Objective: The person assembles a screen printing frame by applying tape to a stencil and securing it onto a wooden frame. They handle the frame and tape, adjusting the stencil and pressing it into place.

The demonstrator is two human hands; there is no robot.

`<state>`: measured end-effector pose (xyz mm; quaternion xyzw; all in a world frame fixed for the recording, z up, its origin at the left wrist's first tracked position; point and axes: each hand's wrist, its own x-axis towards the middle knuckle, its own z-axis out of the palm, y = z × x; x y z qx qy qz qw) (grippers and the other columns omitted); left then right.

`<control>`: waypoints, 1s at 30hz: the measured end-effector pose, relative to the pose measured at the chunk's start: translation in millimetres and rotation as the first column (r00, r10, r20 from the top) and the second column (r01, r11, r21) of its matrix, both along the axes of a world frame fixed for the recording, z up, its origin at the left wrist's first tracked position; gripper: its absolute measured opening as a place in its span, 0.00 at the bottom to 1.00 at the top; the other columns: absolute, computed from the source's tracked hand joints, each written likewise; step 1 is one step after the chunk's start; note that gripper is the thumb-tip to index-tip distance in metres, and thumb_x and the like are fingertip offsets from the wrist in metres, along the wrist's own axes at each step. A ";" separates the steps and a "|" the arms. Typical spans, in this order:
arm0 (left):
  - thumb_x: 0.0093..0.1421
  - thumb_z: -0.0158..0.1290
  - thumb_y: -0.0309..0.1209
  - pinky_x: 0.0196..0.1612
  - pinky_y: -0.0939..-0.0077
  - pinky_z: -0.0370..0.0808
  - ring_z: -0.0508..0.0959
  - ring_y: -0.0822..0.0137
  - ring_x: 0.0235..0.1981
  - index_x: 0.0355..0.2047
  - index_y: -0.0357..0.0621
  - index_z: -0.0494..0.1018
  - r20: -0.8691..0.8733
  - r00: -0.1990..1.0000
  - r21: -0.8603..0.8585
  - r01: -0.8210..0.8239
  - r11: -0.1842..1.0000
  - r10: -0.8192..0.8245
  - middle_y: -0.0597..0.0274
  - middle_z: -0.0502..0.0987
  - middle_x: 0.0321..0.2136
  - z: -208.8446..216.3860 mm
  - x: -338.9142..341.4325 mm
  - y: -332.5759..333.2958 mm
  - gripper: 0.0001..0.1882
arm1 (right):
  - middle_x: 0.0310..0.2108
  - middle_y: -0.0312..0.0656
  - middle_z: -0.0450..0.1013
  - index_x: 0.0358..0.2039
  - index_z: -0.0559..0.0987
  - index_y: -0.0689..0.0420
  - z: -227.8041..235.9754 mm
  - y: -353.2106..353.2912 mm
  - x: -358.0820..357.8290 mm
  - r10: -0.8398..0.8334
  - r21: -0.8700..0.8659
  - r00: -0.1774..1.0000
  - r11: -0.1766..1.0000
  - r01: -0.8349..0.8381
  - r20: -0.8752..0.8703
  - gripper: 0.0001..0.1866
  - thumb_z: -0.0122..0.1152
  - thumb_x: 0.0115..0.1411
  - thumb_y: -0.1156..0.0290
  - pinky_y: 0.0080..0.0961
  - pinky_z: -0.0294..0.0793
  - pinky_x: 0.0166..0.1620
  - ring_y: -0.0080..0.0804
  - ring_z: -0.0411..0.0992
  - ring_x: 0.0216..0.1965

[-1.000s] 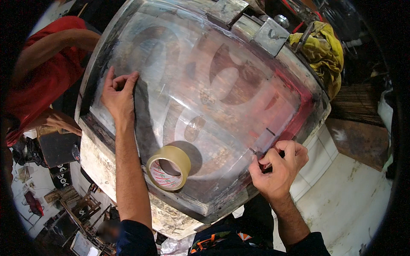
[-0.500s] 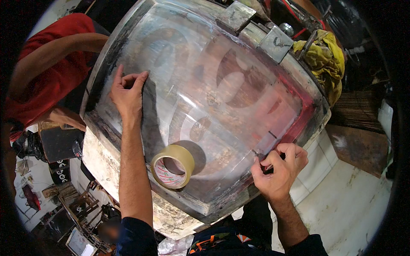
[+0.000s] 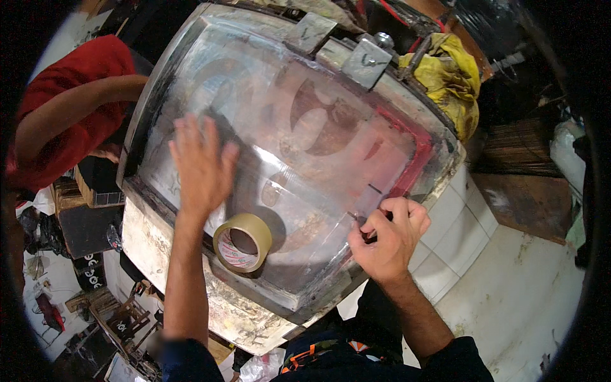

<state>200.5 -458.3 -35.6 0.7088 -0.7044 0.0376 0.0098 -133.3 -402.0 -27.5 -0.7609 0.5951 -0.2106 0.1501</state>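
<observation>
A printing screen (image 3: 318,239), a framed mesh with pale curved stencil shapes and red ink along its right side, lies tilted before me. My left hand (image 3: 202,167) is spread flat, fingers apart, on or just over the mesh's left part; it is slightly blurred. At the lower right edge of the frame my right hand (image 3: 389,239) is closed in a pinch. A small dark tip shows at its fingertips, but its kind is unclear. A roll of clear packing tape (image 3: 258,230) stands on the screen's near edge, between my forearms. A glossy band crosses the mesh.
Metal hinge clamps (image 3: 367,62) hold the screen's far edge. A yellow cloth (image 3: 445,83) hangs beyond them. At left, a person in a red shirt (image 3: 76,83) reaches behind the frame. A brown board (image 3: 519,207) leans at right above the tiled floor (image 3: 503,299).
My left hand has gone from a loose curl with thumb and finger near each other to spread flat. The view has shifted a little; my right hand keeps its pinch at the frame's edge.
</observation>
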 end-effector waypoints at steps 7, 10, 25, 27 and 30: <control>0.56 0.56 0.55 0.78 0.48 0.37 0.41 0.36 0.77 0.68 0.12 0.47 -0.154 0.962 0.406 0.270 0.873 -0.226 0.22 0.44 0.72 31.9 -115.1 52.6 0.59 | 0.40 0.35 0.68 0.20 0.73 0.47 1.2 -1.1 -1.6 0.005 0.021 0.999 1.000 -0.006 0.038 0.13 0.73 0.43 0.66 0.48 0.56 0.53 0.45 0.63 0.49; 0.55 0.57 0.55 0.78 0.47 0.38 0.42 0.34 0.76 0.68 0.12 0.47 -0.181 0.946 0.465 0.322 0.825 -0.267 0.22 0.44 0.72 36.7 -133.0 60.6 0.60 | 0.40 0.35 0.69 0.20 0.73 0.47 1.2 0.7 -3.2 0.007 0.019 0.999 1.000 -0.008 0.054 0.13 0.73 0.44 0.66 0.49 0.56 0.54 0.44 0.63 0.50; 0.58 0.52 0.23 0.72 0.48 0.58 0.57 0.35 0.72 0.57 0.23 0.70 -0.758 0.591 0.238 0.644 0.727 -0.275 0.28 0.63 0.65 32.3 -148.5 97.0 0.26 | 0.37 0.43 0.69 0.29 0.72 0.51 28.5 -3.2 -4.6 0.300 0.094 0.857 0.925 -0.369 0.418 0.10 0.63 0.46 0.74 0.49 0.64 0.48 0.51 0.67 0.45; 0.58 0.52 0.22 0.65 0.53 0.68 0.69 0.39 0.63 0.51 0.26 0.75 -0.731 0.676 0.445 0.575 0.687 -0.093 0.32 0.72 0.57 58.4 -147.0 114.1 0.20 | 0.41 0.46 0.70 0.36 0.76 0.52 23.8 -6.8 6.6 0.359 0.217 0.718 0.789 -0.574 0.596 0.13 0.63 0.47 0.74 0.47 0.67 0.47 0.52 0.68 0.47; 0.56 0.52 0.19 0.52 0.60 0.78 0.80 0.46 0.50 0.43 0.31 0.80 -0.737 0.616 0.512 0.241 0.824 0.278 0.42 0.81 0.47 120.7 -139.8 148.8 0.14 | 0.53 0.51 0.68 0.49 0.80 0.50 8.5 -11.5 26.9 0.510 0.200 0.577 0.615 -0.763 0.638 0.22 0.63 0.50 0.73 0.45 0.71 0.49 0.51 0.68 0.53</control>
